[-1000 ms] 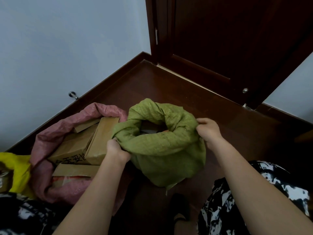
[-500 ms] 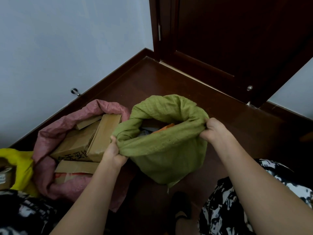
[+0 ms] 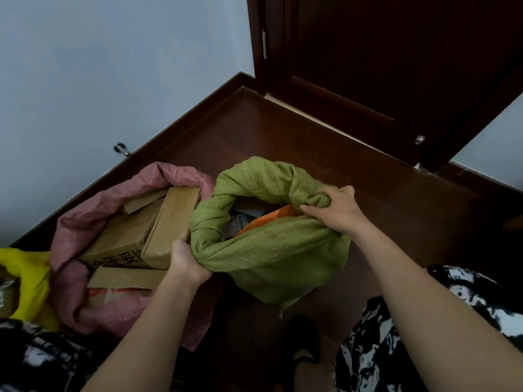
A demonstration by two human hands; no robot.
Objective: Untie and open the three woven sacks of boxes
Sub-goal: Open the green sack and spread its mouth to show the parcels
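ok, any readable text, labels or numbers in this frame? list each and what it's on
Black characters on the cardboard box in the pink sack: upside down, cut off, not readable.
Red print on the lower box: blurred.
Small print on the white label inside the green sack: too small to read.
Nothing else legible.

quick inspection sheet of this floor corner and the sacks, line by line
surface: dark wooden floor, sacks standing on it
job's things: green sack open, rim rolled down, orange packet inside; pink sack open, cardboard boxes showing; yellow sack at the left edge, mostly cut off
clutter: nothing seen
grips: left hand grips the green sack's near-left rim; right hand grips its right rim
cables: nothing seen
surroundings: pale wall, dark door, metal door stop
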